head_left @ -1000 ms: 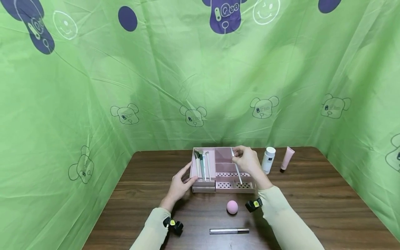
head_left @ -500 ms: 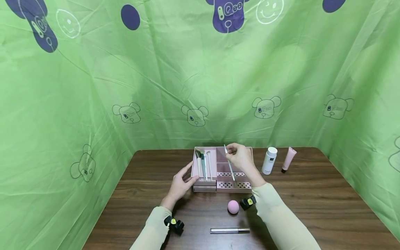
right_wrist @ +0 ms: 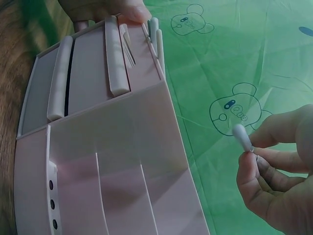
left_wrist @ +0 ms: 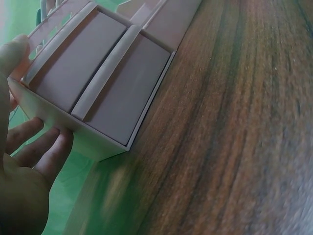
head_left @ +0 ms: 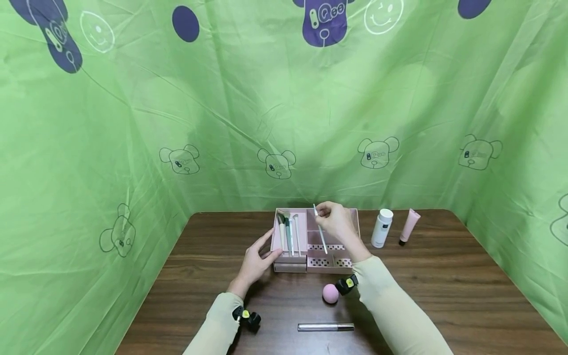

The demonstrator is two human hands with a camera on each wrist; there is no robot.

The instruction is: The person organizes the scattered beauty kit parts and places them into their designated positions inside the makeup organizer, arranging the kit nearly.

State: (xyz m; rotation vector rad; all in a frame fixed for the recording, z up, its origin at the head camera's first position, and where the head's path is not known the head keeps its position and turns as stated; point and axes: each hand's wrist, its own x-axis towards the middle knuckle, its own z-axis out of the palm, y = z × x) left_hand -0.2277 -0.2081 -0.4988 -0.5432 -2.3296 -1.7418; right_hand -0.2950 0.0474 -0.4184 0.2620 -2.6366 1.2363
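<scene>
Sorting seemed underway: the right hand (head_left: 337, 221) pinched a slim brush (head_left: 322, 238) — the left hand (head_left: 255, 264), spread, braced the box (head_left: 290, 267) — and careful lowering seemed due.

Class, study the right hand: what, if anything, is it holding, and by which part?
The right hand holds a thin, pale stick-like tool, pinched between thumb and fingers towards its upper end in the head view; its lower end is free.

Slim pale stick (head_left: 322, 237), with bare right hand (head_left: 336, 220): moved left over pink compartmented box (head_left: 290, 267), nearer green-and-white brushes (head_left: 288, 234). Black wrist camera (head_left: 346, 284): closer to round pink ball (head_left: 330, 294).
</scene>
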